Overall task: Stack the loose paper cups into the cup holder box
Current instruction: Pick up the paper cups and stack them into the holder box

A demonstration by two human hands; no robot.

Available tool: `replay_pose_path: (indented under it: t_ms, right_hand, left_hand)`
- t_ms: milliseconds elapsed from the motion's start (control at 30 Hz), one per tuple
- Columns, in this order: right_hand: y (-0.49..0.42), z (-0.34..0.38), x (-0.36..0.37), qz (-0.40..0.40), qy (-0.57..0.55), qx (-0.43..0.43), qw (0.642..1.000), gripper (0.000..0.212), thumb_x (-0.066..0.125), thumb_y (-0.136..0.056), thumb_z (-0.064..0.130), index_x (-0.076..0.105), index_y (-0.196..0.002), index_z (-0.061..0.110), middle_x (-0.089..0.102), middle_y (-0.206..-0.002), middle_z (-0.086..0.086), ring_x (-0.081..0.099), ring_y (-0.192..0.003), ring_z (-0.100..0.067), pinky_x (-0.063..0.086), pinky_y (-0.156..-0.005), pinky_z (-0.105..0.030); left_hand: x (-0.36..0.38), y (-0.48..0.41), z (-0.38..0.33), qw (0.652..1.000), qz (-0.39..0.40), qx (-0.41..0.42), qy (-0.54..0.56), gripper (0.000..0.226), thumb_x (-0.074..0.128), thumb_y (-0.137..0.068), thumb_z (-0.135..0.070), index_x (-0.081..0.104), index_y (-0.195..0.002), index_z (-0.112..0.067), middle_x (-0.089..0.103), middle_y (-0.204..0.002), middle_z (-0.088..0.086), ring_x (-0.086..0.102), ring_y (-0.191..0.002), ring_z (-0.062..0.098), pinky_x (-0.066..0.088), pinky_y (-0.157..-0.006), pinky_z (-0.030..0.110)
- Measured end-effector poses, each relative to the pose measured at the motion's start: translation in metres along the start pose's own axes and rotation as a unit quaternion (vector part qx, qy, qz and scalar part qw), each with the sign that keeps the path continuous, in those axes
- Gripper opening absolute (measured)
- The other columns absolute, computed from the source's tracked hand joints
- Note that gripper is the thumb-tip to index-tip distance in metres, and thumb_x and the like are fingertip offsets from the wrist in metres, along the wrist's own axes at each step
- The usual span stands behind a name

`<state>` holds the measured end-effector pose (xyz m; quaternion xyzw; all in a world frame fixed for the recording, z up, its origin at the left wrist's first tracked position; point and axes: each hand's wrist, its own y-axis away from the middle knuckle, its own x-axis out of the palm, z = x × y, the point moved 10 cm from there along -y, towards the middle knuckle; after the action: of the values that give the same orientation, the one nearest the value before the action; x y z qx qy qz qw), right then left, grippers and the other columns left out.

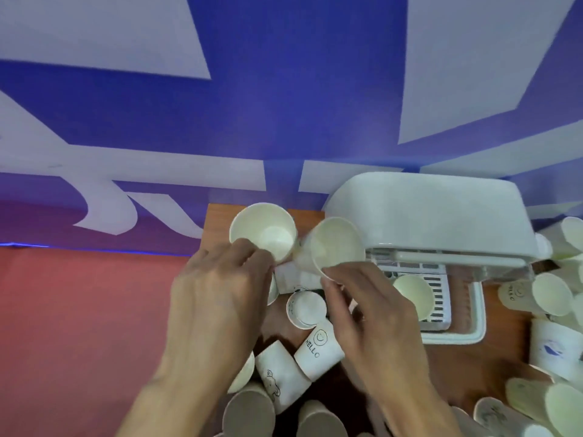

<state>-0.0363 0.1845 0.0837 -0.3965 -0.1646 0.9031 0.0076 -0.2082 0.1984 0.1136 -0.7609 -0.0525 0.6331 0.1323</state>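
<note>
Blue-and-white banner (284, 105) fills the back of the head view, with a red cloth (79, 310) at nine o'clock and a brown wooden table (473, 367) at five o'clock. The left hand (217, 298) pinches the rim of an upright cup (263, 230) at its twelve o'clock. The right hand (372, 323) pinches the rim of a tilted cup (336, 242) at its eleven o'clock, close beside the first. The cup holder box (426, 216), lid raised, sits at three o'clock of those cups, and only one boxed cup (413, 293) shows on its slatted tray (440, 294). Loose cups lie at six o'clock, the HELLO cup (317, 350) among them, with a heap (552, 294) at four o'clock. The job looks barely begun: nearly every cup is still to be nested and boxed.
</note>
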Motion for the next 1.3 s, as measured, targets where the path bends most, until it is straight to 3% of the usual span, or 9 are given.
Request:
replay_pose_path:
  t_ms: [100,200,400,533,667,833,967,1167,1300]
  right_hand:
    - [0.035,-0.010,-0.046,-0.037,-0.005,-0.027,0.999,0.008,0.073,-0.089,0.015,0.078,-0.095,0.015,0.068,-0.099,0.004,0.064,-0.079,-0.005,0.052,-0.071,-0.019]
    - [0.065,-0.034,-0.079,-0.057,0.021,-0.023,0.998,0.009,0.080,-0.078,0.012,0.079,-0.085,0.017,0.069,-0.095,0.005,0.065,-0.083,-0.004,0.052,-0.073,-0.019]
    - [0.090,-0.093,-0.111,-0.048,0.042,-0.054,0.997,0.010,0.079,-0.079,0.008,0.079,-0.089,0.012,0.070,-0.097,0.000,0.066,-0.085,-0.014,0.054,-0.069,-0.029]
    - [0.087,-0.120,-0.106,-0.027,0.031,-0.068,0.997,0.011,0.073,-0.087,0.006,0.078,-0.097,0.009,0.069,-0.098,-0.003,0.066,-0.086,-0.019,0.055,-0.070,-0.035]
    - [0.079,-0.133,-0.098,-0.016,0.019,-0.072,0.997,0.011,0.068,-0.092,0.007,0.077,-0.099,0.009,0.069,-0.100,-0.002,0.066,-0.089,-0.020,0.055,-0.075,-0.035]
    - [0.070,-0.148,-0.085,0.013,0.009,-0.078,0.997,0.014,0.068,-0.093,0.007,0.077,-0.103,0.011,0.068,-0.100,0.001,0.065,-0.091,-0.015,0.055,-0.074,-0.030]
    - [0.066,-0.152,-0.085,0.011,0.006,-0.079,0.997,0.014,0.069,-0.091,0.008,0.078,-0.101,0.012,0.069,-0.098,0.002,0.066,-0.091,-0.013,0.056,-0.073,-0.028]
    - [0.061,-0.161,-0.071,0.047,0.028,-0.076,0.996,0.013,0.068,-0.092,0.012,0.076,-0.101,0.016,0.068,-0.099,0.005,0.065,-0.090,-0.014,0.056,-0.072,-0.031]
    - [0.061,-0.167,-0.062,0.069,0.031,-0.052,0.996,0.015,0.067,-0.094,0.027,0.075,-0.103,0.018,0.066,-0.100,0.008,0.064,-0.092,-0.012,0.055,-0.073,-0.027]
  left_hand:
    - [-0.009,0.024,-0.039,0.999,-0.015,0.028,0.030,0.026,0.083,-0.060,0.001,0.069,-0.067,-0.020,0.064,-0.070,-0.003,0.055,-0.055,0.025,0.036,-0.050,0.033]
    - [-0.009,0.045,-0.073,0.996,-0.055,0.034,0.065,0.014,0.075,-0.063,-0.007,0.073,-0.066,-0.021,0.068,-0.071,-0.004,0.057,-0.051,0.025,0.042,-0.043,0.035]
    - [0.019,0.064,-0.125,0.992,-0.081,0.053,0.080,0.010,0.077,-0.068,-0.009,0.077,-0.071,-0.018,0.072,-0.076,-0.001,0.062,-0.052,0.027,0.051,-0.042,0.036]
    - [0.050,0.064,-0.151,0.992,-0.058,0.101,0.053,0.020,0.083,-0.061,0.000,0.073,-0.071,-0.015,0.069,-0.077,0.002,0.060,-0.056,0.026,0.049,-0.046,0.039]
    - [0.069,0.065,-0.156,0.993,-0.034,0.093,0.056,0.011,0.074,-0.071,-0.004,0.074,-0.078,-0.013,0.068,-0.082,0.002,0.058,-0.062,0.028,0.048,-0.050,0.039]
    - [0.084,0.064,-0.159,0.996,-0.014,0.070,0.050,0.017,0.072,-0.072,-0.004,0.074,-0.088,-0.011,0.068,-0.089,0.003,0.056,-0.073,0.026,0.042,-0.062,0.035]
    - [0.084,0.060,-0.156,0.997,-0.022,0.030,0.065,0.017,0.071,-0.072,-0.003,0.074,-0.088,-0.009,0.069,-0.092,0.003,0.062,-0.070,0.029,0.052,-0.055,0.040]
    - [0.105,0.057,-0.157,0.997,0.027,0.010,0.066,0.007,0.068,-0.084,-0.017,0.073,-0.087,-0.012,0.066,-0.085,0.001,0.061,-0.070,0.029,0.050,-0.055,0.040]
    - [0.114,0.052,-0.156,0.997,0.045,-0.002,0.059,0.022,0.059,-0.094,-0.029,0.072,-0.087,-0.013,0.066,-0.084,0.001,0.059,-0.072,0.026,0.052,-0.057,0.041]
